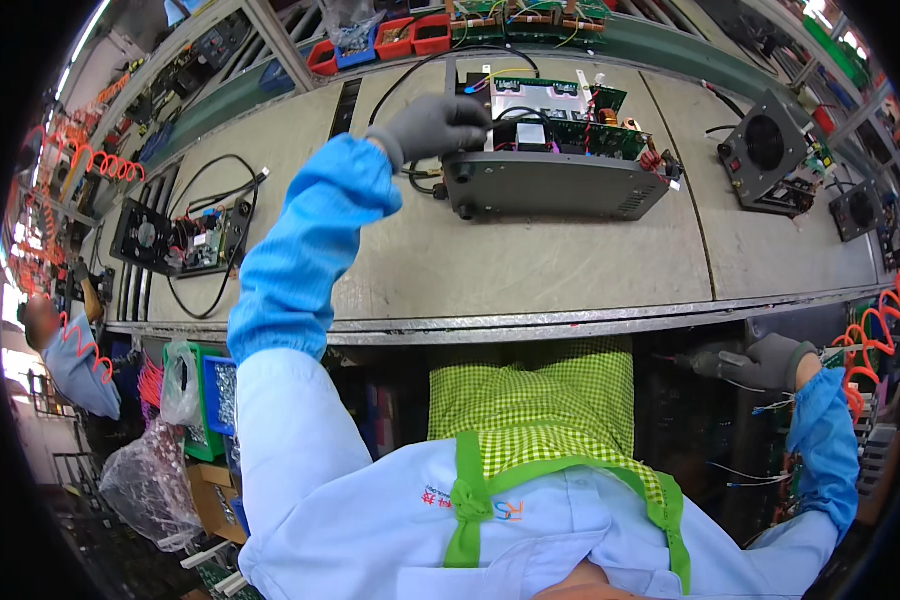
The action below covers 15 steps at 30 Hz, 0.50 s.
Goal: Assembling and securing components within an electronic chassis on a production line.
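Note:
My left hand (pixel 438 128), in a grey glove, reaches over the left end of an open electronic unit (pixel 555 188). Its fingers stretch out, slightly apart, by the exposed circuit boards (pixel 600 138) and a looped black cable (pixel 523 113); whether they touch anything is unclear. The unit has a dark grey metal casing and lies with its inside exposed on the workbench (pixel 450 262). Below the bench edge at the right, my gloved right hand (pixel 773 361) is closed around a dark tool with a narrow tip (pixel 705 360). Shadow hides the tool's exact kind.
A partly assembled fan unit (pixel 195 235) with a black cable stands at the left. More fan units (pixel 765 150) are at the right. Red and blue bins (pixel 395 40) line the back. A red coiled hose (pixel 875 335) hangs beside my right arm. Another person (pixel 75 350) is at far left.

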Each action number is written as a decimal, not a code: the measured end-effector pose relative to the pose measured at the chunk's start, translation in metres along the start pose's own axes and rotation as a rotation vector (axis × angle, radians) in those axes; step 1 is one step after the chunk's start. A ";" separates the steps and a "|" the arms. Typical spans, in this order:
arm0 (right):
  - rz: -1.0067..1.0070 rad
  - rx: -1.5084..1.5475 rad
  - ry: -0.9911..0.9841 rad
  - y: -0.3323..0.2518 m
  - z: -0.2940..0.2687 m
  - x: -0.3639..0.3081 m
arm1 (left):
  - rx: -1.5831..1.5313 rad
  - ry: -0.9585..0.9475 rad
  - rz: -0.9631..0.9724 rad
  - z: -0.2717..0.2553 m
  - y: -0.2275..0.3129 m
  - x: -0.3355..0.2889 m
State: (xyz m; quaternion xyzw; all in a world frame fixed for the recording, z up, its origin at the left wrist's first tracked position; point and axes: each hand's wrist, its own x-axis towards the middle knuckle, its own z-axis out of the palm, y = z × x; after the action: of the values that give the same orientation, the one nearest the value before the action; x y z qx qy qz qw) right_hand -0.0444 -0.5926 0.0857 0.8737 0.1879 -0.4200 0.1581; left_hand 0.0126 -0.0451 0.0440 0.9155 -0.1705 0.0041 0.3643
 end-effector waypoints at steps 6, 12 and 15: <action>-0.034 -0.142 -0.049 0.043 0.013 0.059 | 0.337 -0.041 0.037 0.010 0.016 -0.009; -0.030 -0.306 -0.221 0.059 0.017 0.113 | 0.548 -0.094 0.022 0.014 0.025 0.005; -0.017 -0.285 -0.240 0.054 0.005 0.115 | 0.624 -0.090 0.077 0.013 0.026 0.006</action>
State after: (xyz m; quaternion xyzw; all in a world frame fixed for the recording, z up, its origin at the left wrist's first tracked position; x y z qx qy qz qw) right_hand 0.0440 -0.6201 -0.0021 0.7843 0.2328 -0.4918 0.2980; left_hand 0.0081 -0.0734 0.0523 0.9752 -0.2114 0.0293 0.0577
